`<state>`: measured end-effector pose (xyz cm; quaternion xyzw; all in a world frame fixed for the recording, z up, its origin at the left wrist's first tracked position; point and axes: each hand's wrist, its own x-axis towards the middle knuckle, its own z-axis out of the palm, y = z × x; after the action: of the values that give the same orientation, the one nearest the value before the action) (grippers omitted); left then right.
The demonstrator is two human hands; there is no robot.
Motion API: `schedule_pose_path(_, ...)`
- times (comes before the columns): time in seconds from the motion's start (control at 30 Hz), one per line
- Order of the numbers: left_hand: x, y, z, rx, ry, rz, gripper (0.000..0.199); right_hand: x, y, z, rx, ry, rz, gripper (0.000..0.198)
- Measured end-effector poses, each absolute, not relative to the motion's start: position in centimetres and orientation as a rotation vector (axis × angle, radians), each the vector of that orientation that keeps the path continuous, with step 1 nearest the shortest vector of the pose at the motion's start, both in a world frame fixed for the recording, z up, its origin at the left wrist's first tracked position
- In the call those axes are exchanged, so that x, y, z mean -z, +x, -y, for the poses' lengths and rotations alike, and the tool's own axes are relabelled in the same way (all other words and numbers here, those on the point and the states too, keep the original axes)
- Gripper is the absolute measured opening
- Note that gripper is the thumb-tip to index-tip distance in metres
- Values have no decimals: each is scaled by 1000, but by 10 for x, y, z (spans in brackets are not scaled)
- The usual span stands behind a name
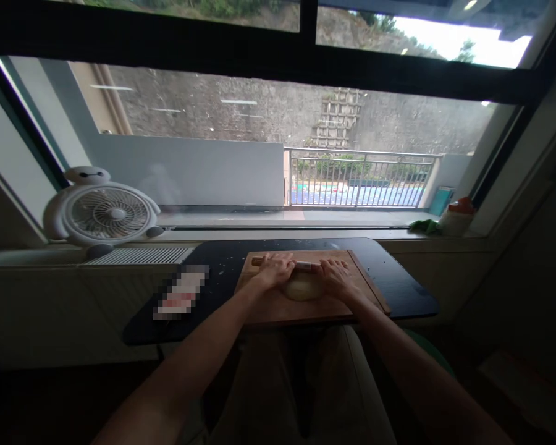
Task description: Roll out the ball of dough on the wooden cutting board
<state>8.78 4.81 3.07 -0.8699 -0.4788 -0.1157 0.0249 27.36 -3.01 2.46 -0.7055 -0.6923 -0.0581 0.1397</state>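
Wooden board point(271, 312): rounded dough point(304, 289), hands point(278, 268) on rolling pin point(304, 267).

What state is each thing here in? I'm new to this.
Left hand: on the rolling pin
Right hand: same
Rolling pin: lying crosswise
Dough: rounded, one piece
Board: flat
Dark table: pale specks on top
Fan: upright; running or not, unclear

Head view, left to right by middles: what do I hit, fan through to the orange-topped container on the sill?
White fan → pixelated item → left hand → pale dough → right hand → green item on the sill → orange-topped container.
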Motion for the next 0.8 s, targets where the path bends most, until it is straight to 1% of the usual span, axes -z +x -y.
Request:
schedule_pose_path(0.1, -18, 60, -23, 463, -2739, 1263, 45, -9, 275, 57, 301, -1867, 2053, 39)
schedule_pose_path(0.17, -13, 46, -18, 535, -2728, 1169, 45, -7, 277, 59, 308, -1836, 2070, 41)
schedule_pose_path(0.2, -12, 41, -21, 548, -2707, 1183, 46, -9, 278, 53, 266, -1879, 2067, 43)
schedule_pose_path(0.3, -15, 41, -40, 498, -2620, 1431, 47, -23, 275, 20, 122, -2039, 2035, 46)
schedule_pose_path(0.4, -22, 46, -50, 474, -2551, 1584, 46, -35, 267, -5, 89, -2082, 2021, 47)
schedule_pose_path(0.5, -23, 39, -28, 527, -2548, 1494, 43, -31, 259, 6, 133, -2049, 2023, 44)
schedule_pose_path(0.67, -10, 21, 32, 604, -2537, 1210, 42, -9, 267, 55, 366, -1782, 2097, 40)
schedule_pose_path(0.73, -6, 22, 38, 577, -2568, 1189, 39, -9, 277, 58, 337, -1778, 2149, 37)
schedule_pose_path(0.8, -6, 27, 31, 541, -2615, 1246, 37, -14, 286, 51, 262, -1880, 2187, 34)
